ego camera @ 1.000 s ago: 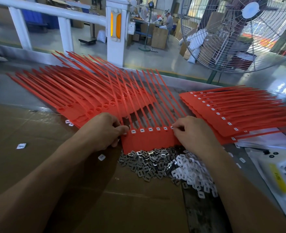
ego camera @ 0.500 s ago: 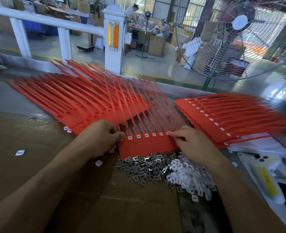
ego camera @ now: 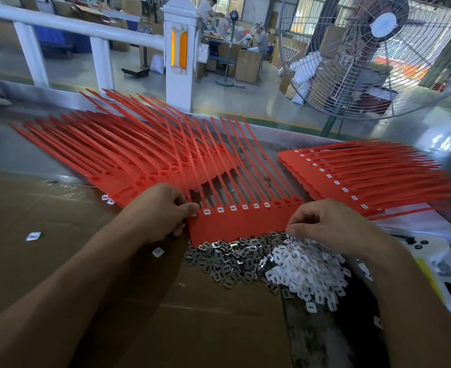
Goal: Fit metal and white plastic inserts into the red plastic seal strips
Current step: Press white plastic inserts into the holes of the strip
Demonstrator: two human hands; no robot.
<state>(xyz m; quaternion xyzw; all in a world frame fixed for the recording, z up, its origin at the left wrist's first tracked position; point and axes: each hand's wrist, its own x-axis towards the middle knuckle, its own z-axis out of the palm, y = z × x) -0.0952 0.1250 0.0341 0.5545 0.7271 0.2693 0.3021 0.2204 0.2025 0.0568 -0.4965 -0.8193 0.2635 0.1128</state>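
1. Seal strip sheet [ego camera: 240, 224] flat at cardboard's far edge, six sockets filled, three at right bare.
2. Left hand [ego camera: 160, 211] pinching sheet's left corner.
3. Right hand [ego camera: 325, 227] curled over white inserts [ego camera: 309, 264]; catch unclear.
4. Next: seat insert squarely.

The right hand [ego camera: 330, 227], which a second ago pressed at the right end of the slot row on the flat red plastic seal strip sheet [ego camera: 237, 224], now sits lower right, fingers curled over the heap of white plastic inserts [ego camera: 306, 266].
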